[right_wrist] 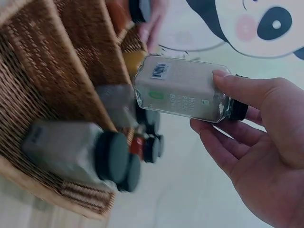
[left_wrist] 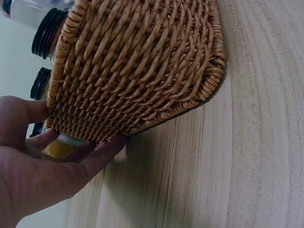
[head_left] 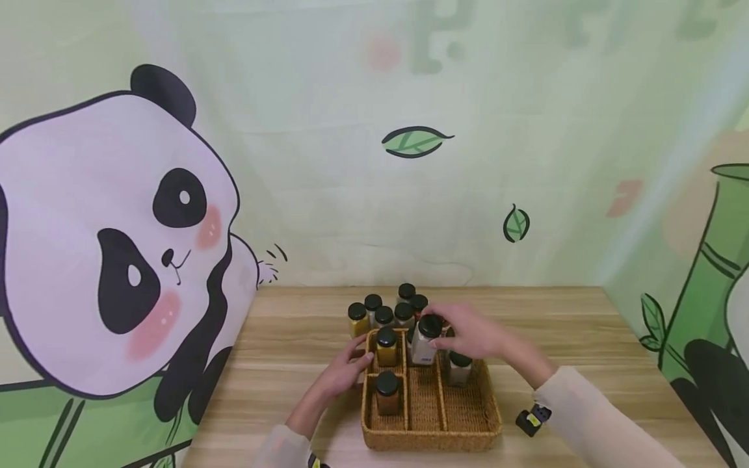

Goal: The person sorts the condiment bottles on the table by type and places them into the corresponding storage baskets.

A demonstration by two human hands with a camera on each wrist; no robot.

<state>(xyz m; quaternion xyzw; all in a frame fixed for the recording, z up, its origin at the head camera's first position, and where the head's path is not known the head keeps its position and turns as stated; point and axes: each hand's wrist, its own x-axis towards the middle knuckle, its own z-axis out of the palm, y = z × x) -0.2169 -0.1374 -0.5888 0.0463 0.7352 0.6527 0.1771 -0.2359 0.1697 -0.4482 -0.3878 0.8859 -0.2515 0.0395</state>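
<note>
My right hand (head_left: 465, 330) grips a square glass spice jar (head_left: 424, 344) near its black lid, holding it above the wicker basket (head_left: 433, 442). The right wrist view shows pale powder, a barcode and printed lettering on this jar (right_wrist: 180, 88). My left hand (head_left: 344, 372) holds the basket's back left corner; in the left wrist view its thumb lies at the rim and its fingers reach round the woven wall (left_wrist: 137, 61). A yellow jar (head_left: 387, 348) and a brown jar (head_left: 387, 395) stand in the left compartments. A pale jar (head_left: 459, 369) stands in the right compartment.
Several black-lidded jars (head_left: 357, 318) are grouped on the wooden table (head_left: 281, 364) behind the basket, some with yellow or red contents. A cloth backdrop (head_left: 328, 195) printed with pandas and leaves hangs behind and beside the table.
</note>
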